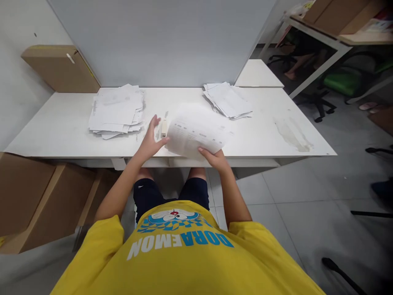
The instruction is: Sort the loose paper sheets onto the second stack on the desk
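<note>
My right hand (215, 157) grips the near edge of a printed paper sheet (195, 131), which is blurred and lifted a little above the white table (61, 127). My left hand (152, 139) is at the sheet's left edge with the fingers spread, its thumb touching the paper. A small white stapler (164, 127) lies on the table just right of my left hand. One stack of papers (116, 110) lies at the back left and another paper stack (227, 100) at the back right.
A grey partition (159, 41) stands behind the table. Cardboard boxes sit at the far left (61, 67) and on the floor to my left (33, 196). To the right are a second desk (319, 37), office chairs (316, 102) and another person's bare feet (290, 74).
</note>
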Motion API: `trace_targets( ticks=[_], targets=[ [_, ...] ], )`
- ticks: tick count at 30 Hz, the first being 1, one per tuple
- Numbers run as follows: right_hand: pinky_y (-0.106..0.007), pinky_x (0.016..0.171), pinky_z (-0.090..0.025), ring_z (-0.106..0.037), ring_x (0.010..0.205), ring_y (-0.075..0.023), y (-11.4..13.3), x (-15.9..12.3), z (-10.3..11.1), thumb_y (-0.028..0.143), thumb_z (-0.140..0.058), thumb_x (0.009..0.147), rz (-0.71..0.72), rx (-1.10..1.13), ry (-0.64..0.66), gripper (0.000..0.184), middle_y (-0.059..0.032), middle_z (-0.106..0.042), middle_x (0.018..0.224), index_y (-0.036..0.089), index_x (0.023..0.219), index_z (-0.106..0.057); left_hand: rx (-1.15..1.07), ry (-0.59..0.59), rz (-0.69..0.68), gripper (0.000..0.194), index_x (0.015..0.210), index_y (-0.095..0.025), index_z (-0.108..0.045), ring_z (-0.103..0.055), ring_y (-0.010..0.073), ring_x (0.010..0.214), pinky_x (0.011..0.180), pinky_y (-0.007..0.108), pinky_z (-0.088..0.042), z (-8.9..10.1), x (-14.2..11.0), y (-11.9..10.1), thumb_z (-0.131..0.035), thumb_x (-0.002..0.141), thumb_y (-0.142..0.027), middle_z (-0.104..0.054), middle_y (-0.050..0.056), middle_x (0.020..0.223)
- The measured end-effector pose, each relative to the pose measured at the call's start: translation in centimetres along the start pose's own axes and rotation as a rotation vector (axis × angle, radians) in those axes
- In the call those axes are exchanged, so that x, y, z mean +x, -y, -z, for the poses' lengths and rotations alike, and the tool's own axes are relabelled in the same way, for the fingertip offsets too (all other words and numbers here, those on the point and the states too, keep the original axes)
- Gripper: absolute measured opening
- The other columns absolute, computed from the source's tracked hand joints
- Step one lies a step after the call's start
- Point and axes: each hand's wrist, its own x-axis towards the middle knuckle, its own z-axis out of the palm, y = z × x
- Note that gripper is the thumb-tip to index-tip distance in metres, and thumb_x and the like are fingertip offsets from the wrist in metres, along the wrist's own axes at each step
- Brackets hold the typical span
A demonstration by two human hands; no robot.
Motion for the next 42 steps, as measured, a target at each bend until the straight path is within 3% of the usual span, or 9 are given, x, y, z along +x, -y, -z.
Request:
trace_targets(
  ticks=[3, 7, 12, 16, 20, 25, 30, 36, 42],
  targets=[
    [-0.053, 0.118, -0.031, -0.058, 0.125, -0.0305, 2.1, 2.9, 2.0, 0.011, -0.086, 0.057, -0.014, -0.105, 0.085, 0.044, -0.0041, -0.076, 0.102, 0.018, 0.099, -0.075, -0.196, 0.089, 0.022, 0.066, 0.127, -0.025, -0.059, -0.060, 0.0291, 0.122, 0.108, 0.042, -0.044, -4.1, 2.7, 1.9, -0.084, 0.068, -0.037, -0.070, 0.011, 0.114],
    [-0.063, 0.110, -0.036, -0.066, 0.107, -0.0335, 3.3, 7.0, 4.3, 0.017, -0.088, 0.056, -0.082, -0.376, 0.252, 0.044, -0.0063, -0.076, 0.102, 0.016, 0.098, -0.076, -0.310, 0.073, 0.072, 0.045, 0.109, -0.024, -0.066, -0.063, 0.0260, 0.114, 0.104, 0.037, -0.046, -8.0, 4.3, 2.4, -0.083, 0.067, -0.024, -0.069, 0.008, 0.111],
    [-0.049, 0.104, -0.046, -0.066, 0.103, -0.0266, 1.8, 8.6, 5.1, 0.039, -0.081, 0.068, 0.121, -0.358, 0.224, 0.045, -0.0063, -0.075, 0.102, 0.018, 0.107, -0.073, -0.334, 0.070, 0.037, 0.044, 0.108, -0.024, -0.064, -0.063, 0.0213, 0.108, 0.102, 0.032, -0.044, -8.4, 5.4, 2.9, -0.083, 0.068, -0.022, -0.067, 0.006, 0.104],
    [-0.039, 0.095, -0.051, -0.066, 0.100, -0.0230, -0.7, 9.2, 4.8, 0.051, -0.075, 0.072, 0.284, -0.283, 0.058, 0.043, -0.0057, -0.075, 0.102, 0.021, 0.103, -0.073, -0.096, 0.208, -0.009, 0.033, 0.099, -0.019, -0.063, -0.062, 0.0235, 0.103, 0.096, 0.035, -0.047, -8.8, 6.9, 4.9, -0.075, 0.077, -0.040, -0.068, 0.008, 0.104],
    [-0.037, 0.087, -0.052, -0.067, 0.093, -0.0232, -2.7, 9.9, 4.5, 0.054, -0.075, 0.070, 0.245, -0.192, -0.102, 0.042, -0.0058, -0.074, 0.096, 0.019, 0.090, -0.071, -0.121, 0.241, 0.007, 0.038, 0.099, -0.017, -0.064, -0.065, 0.0263, 0.104, 0.091, 0.038, -0.051, -9.9, 7.8, 6.9, -0.062, 0.085, -0.052, -0.072, 0.009, 0.106],
    [-0.036, 0.086, -0.053, -0.067, 0.092, -0.0228, -4.7, 9.2, 3.7, 0.050, -0.077, 0.066, 0.220, -0.109, -0.111, 0.041, -0.0065, -0.075, 0.094, 0.017, 0.089, -0.071, -0.159, 0.146, -0.022, 0.052, 0.099, -0.014, -0.067, -0.068, 0.0306, 0.102, 0.086, 0.041, -0.055, -10.9, 6.8, 8.2, -0.064, 0.079, -0.062, -0.074, 0.014, 0.107],
    [-0.034, 0.085, -0.052, -0.067, 0.091, -0.0208, -5.8, 8.4, 3.0, 0.047, -0.075, 0.068, 0.272, -0.095, -0.173, 0.036, -0.0046, -0.075, 0.093, 0.018, 0.088, -0.071, -0.151, 0.029, -0.150, 0.057, 0.109, -0.014, -0.066, -0.066, 0.0300, 0.110, 0.095, 0.042, -0.052, -11.2, 5.8, 8.6, -0.060, 0.083, -0.065, -0.072, 0.015, 0.114],
    [-0.034, 0.085, -0.052, -0.066, 0.096, -0.0226, -3.9, 6.4, 3.3, 0.044, -0.072, 0.070, 0.220, -0.064, -0.127, 0.030, -0.0044, -0.074, 0.091, 0.019, 0.085, -0.069, -0.141, 0.180, 0.010, 0.050, 0.117, -0.015, -0.064, -0.064, 0.0299, 0.115, 0.094, 0.041, -0.053, -9.7, 4.5, 7.2, -0.056, 0.088, -0.055, -0.070, 0.014, 0.121],
    [-0.028, 0.048, -0.048, -0.055, 0.050, -0.0143, -4.7, -0.8, 3.4, 0.035, -0.076, 0.063, -0.272, 0.037, 0.034, 0.021, 0.0005, -0.063, 0.058, 0.019, 0.070, -0.064, 0.183, 0.537, 0.228, 0.030, 0.101, -0.017, -0.069, -0.070, 0.0257, 0.090, 0.078, 0.036, -0.056, -6.0, 2.6, 4.8, -0.053, 0.089, -0.039, -0.074, 0.007, 0.099]
  ],
)
